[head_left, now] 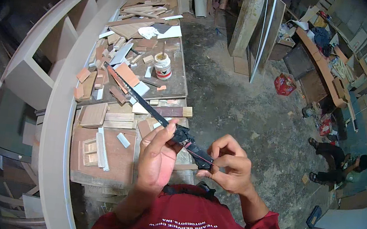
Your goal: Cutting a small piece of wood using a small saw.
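Cradling the saw (147,108) from below, the left hand (159,155) is partly curled, its thumb and fingers closed where the blade meets the dark, wrapped handle (182,135); the grip there probably steadies the tool near its thickest part. At the handle's rear end, the right hand (232,166) is drawn into a small pinch on a reddish strand (200,157); whether it also presses the handle, I cannot tell. The saw lies in the air between both hands, its blade aimed toward ten o'clock, likely to leave the handle accessible to both.

Beneath and beyond is the bench (176,79). At nine o'clock sit a small wooden frame (90,152) and pale strips (102,148); toward half past ten, wood offcuts (132,28) lie heaped. A white jar (163,66) stands upright at eleven, apparently within easy reach, a stick (164,48) rising from it.

Farther out, a long shelf unit (64,100) runs along half past nine, a red crate (284,84) rests on the floor (223,87) near half past one, and another person (346,166) sits at three.
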A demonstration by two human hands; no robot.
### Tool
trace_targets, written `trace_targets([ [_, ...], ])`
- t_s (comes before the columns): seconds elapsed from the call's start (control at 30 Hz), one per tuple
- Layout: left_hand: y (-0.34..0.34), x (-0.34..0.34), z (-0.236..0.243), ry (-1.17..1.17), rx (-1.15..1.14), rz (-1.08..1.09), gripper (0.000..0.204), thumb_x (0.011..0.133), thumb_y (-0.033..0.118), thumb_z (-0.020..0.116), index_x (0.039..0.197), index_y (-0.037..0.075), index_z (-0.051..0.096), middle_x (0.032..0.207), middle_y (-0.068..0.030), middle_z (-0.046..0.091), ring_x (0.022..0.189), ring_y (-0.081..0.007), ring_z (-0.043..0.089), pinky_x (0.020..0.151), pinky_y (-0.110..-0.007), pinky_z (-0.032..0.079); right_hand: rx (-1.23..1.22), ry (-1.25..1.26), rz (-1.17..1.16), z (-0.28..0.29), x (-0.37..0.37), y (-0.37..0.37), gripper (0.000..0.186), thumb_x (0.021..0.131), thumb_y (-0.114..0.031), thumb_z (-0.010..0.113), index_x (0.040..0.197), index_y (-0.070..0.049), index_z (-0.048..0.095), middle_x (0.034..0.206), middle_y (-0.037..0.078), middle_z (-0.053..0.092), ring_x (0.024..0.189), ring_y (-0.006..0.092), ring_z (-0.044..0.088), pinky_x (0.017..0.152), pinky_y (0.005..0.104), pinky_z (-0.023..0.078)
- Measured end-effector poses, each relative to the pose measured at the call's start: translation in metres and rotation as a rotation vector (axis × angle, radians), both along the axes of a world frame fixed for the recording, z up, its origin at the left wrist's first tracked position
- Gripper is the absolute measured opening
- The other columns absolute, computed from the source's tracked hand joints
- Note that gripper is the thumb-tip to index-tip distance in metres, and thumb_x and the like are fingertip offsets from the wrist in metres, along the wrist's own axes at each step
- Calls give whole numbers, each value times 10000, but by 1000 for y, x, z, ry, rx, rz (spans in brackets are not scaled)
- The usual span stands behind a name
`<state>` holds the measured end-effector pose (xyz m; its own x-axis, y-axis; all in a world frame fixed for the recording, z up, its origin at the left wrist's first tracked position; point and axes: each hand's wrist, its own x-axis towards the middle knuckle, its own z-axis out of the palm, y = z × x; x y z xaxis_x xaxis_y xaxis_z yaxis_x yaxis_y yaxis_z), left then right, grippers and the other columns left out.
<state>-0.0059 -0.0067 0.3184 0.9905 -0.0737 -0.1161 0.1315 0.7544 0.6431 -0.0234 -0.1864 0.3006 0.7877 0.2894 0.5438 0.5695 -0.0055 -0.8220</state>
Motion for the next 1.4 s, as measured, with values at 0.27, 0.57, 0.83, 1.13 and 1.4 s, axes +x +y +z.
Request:
trace_targets([
  [0.27, 7, 0, -9, 68, -83, -18, 244, 899, 158, 582, 1088, 4, 565, 916, -59, 616, 869, -158, 594, 809, -330, 486, -8, 63, 24, 0, 2, -3, 91, 694, 100, 661, 749, 35, 629, 1007, 159, 569, 843, 205, 618, 734, 298, 520],
  [0.57, 9, -5, -15, 176, -205, -63, 293, 913, 140, 560, 1180, 30, 508, 1017, -66, 592, 910, -180, 605, 781, -292, 553, 42, 44, 56, -3, 5, -5, 111, 711, 104, 643, 797, 34, 650, 1032, 175, 589, 892, 226, 622, 778, 310, 524],
  [0.83, 8, -9, -24, 269, -481, -155, 310, 917, 109, 538, 1225, 85, 503, 1087, -56, 575, 927, -187, 612, 784, -283, 566, 67, -154, 31, -17, 8, 1, 181, 716, 54, 695, 864, -14, 616, 995, 217, 594, 842, 237, 631, 739, 332, 533],
  [1.13, -1, -10, -24, 395, -570, -199, 321, 916, 74, 524, 1236, 89, 502, 1044, -62, 592, 934, -183, 606, 804, -277, 557, -132, -421, -143, -35, 6, 3, 234, 697, 8, 739, 798, -17, 528, 864, 168, 653, 765, 288, 675, 591, 346, 537],
  [1.4, -12, 3, -29, 205, -235, 39, 271, 908, 158, 589, 1166, 94, 539, 1051, -16, 573, 908, -116, 566, 778, -211, 505, 345, 103, -241, -28, -15, 53, 184, 751, 38, 673, 728, -8, 496, 820, 165, 572, 678, 212, 626, 533, 294, 486],
])
